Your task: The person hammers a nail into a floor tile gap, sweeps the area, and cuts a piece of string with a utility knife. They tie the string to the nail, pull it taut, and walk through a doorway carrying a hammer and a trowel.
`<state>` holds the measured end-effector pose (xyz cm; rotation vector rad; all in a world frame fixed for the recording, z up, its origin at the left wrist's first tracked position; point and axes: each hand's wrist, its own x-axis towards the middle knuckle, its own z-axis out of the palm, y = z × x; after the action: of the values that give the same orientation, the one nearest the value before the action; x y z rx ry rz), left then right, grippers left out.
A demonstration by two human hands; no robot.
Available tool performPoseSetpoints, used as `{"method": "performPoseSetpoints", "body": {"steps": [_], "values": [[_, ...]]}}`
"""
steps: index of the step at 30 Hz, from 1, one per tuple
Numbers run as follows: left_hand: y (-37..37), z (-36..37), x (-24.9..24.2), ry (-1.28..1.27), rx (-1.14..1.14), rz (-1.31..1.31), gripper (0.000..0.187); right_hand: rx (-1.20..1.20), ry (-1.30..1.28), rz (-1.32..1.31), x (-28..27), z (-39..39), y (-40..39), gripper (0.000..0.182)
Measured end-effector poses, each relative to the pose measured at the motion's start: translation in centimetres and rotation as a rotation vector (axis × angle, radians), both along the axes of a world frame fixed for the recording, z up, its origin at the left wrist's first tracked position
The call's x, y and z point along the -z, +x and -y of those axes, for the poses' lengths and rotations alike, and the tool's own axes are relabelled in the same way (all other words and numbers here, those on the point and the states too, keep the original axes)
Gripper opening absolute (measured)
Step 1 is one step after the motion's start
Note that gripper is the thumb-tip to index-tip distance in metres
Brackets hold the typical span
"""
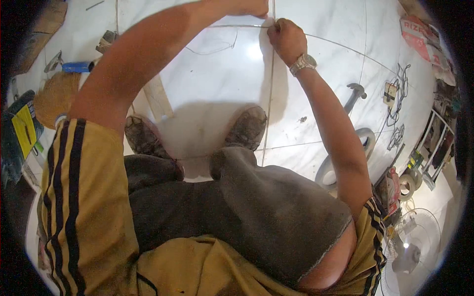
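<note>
Two bare hands are brought close together at the top centre of the frame, over a white marbled tile floor (197,81). The left hand (254,7) is partly cut off by the upper edge, and its grip cannot be told. By the right hand (288,39), just beside it and below a silver metal wristwatch (303,64) in reach, the fingers are held curled and pressed together; whether anything is pinched between them cannot be told. Nearest to the hands, a thin, curved grey strand (212,51) is seen on the tile at upper centre, left of the right hand.

Room for movement is given by the tile between the forearms, bounded below by two dark, patterned shoes (248,128) and at centre left by pale wooden strips (158,96). Beyond the right forearm, a grey claw hammer (354,96) is laid well apart from the hands, and a smooth grey ring-shaped object (323,172) is partly covered by that arm. The right edge is lined with a cream box with black cable (390,93), a red-and-white printed bag (417,38) and, lower down, a white fan (410,246). At upper left, a blue-handled tool (76,67) is placed beside a brown straw bundle (55,96).
</note>
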<state>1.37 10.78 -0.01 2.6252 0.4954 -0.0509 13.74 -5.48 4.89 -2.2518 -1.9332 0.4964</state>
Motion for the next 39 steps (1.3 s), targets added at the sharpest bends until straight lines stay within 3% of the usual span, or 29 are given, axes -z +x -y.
{"method": "performPoseSetpoints", "body": {"steps": [2, 5, 8, 10, 11, 13, 14, 16, 18, 21, 24, 25, 26, 28, 31, 33, 34, 35, 36, 39], "values": [[-1.2, 1.6, -1.0, -0.318, -0.454, 0.062, 0.029, 0.020, -0.040, -0.082, -1.0, 0.1, 0.0, 0.020], [-1.1, 1.6, -3.7, -0.273, -0.384, -0.026, 0.031, -0.029, -0.010, -0.326, 0.0, 1.3, 2.0, 0.023], [-1.3, 1.6, -4.8, -0.260, -0.369, -0.024, 0.037, 0.124, -0.032, -0.604, 0.0, 3.1, 4.3, 0.032], [-0.7, 1.9, -4.7, -0.265, -0.394, 0.021, 0.035, 0.207, 0.042, -0.280, -1.7, 4.7, 5.8, 0.036], [-0.3, 2.3, -4.5, -0.275, -0.410, 0.044, 0.030, 0.132, 0.211, -0.306, -0.8, 6.8, 9.0, 0.037], [0.1, 2.2, -4.9, -0.285, -0.444, 0.062, 0.027, 0.263, 0.308, 0.002, -1.5, 11.3, 13.7, 0.035], [0.3, 2.1, -5.1, -0.286, -0.464, 0.059, 0.028, 0.133, 0.285, 0.357, -2.1, 14.5, 17.1, 0.037], [0.3, 1.7, -5.3, -0.298, -0.498, 0.045, 0.029, 0.461, -0.004, 0.404, -4.3, 18.4, 17.5, 0.043], [0.7, 1.6, -5.4, -0.319, -0.525, 0.022, 0.030, 0.705, -0.167, 0.652, -0.9, 23.7, 19.3, 0.047], [0.6, 0.5, -3.7, -0.302, -0.409, 0.089, 0.029, 0.734, 0.024, 0.334, -1.0, 25.5, 21.5, 0.047], [0.3, 0.4, -4.5, -0.273, -0.408, 0.065, 0.030, 0.988, -0.029, 0.024, 4.2, 30.8, 29.4, 0.060], [0.2, 0.5, -4.8, -0.312, -0.429, 0.057, 0.030, 0.849, 0.011, 0.146, 2.9, 30.4, 28.1, 0.060], [0.1, 0.4, -4.9, -0.313, -0.443, 0.074, 0.029, 0.831, -0.109, 0.186, 1.9, 29.1, 27.4, 0.061], [0.0, 0.7, -4.2, -0.321, -0.476, 0.090, 0.029, 0.745, 0.035, 0.345, 2.4, 28.7, 26.1, 0.056], [0.0, 0.3, -4.0, -0.308, -0.477, 0.073, 0.032, 1.000, 0.141, -0.315, -5.3, 22.3, 14.7, 0.045], [0.9, 0.2, -3.8, -0.263, -0.466, 0.038, 0.033, 0.933, 0.236, -0.630, -8.0, 19.7, 8.5, 0.036], [1.2, 0.0, -3.7, -0.232, -0.455, 0.008, 0.034, 0.889, 0.133, -0.756, -9.3, 18.8, 5.9, 0.033], [1.3, 0.2, -3.8, -0.202, -0.441, -0.022, 0.035, 0.623, 0.093, -0.705, -8.7, 18.9, 4.6, 0.031], [1.2, 0.4, -4.0, -0.221, -0.455, 0.001, 0.035, 0.579, 0.012, -0.681, -9.0, 17.9, 2.5, 0.029], [0.5, 1.0, -4.1, -0.237, -0.488, 0.031, 0.035, 0.676, -0.057, -0.929, -7.6, 15.8, -2.5, 0.032]]}}
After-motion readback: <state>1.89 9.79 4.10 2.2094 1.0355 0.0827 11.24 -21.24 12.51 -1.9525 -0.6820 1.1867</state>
